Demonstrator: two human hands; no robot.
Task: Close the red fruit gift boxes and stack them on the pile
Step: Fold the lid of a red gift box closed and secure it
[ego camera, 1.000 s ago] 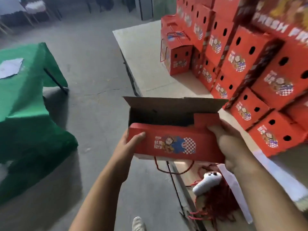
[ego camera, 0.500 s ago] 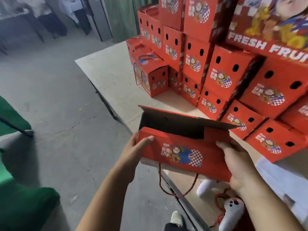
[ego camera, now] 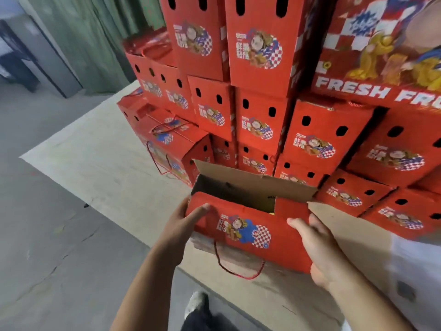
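A red fruit gift box (ego camera: 248, 231) with a cartoon print hangs in front of me, above the near edge of the wooden platform (ego camera: 102, 161). Its far brown flap stands up, leaving the top open. A red cord handle (ego camera: 238, 271) dangles beneath it. My left hand (ego camera: 183, 225) grips the box's left end with the thumb on the front face. My right hand (ego camera: 315, 244) grips the right end, thumb on the front. Right behind the box rises the pile of closed red boxes (ego camera: 257, 120), several rows high.
A single closed box with a cord handle (ego camera: 171, 144) stands at the left foot of the pile. Grey concrete floor (ego camera: 47, 235) lies to the left, with a green curtain (ego camera: 95, 39) behind. My shoe (ego camera: 195, 304) shows at the bottom.
I have carried the open box forward and closer to the pile. The view has swung right, so the green table is gone from sight and the stack fills the frame.
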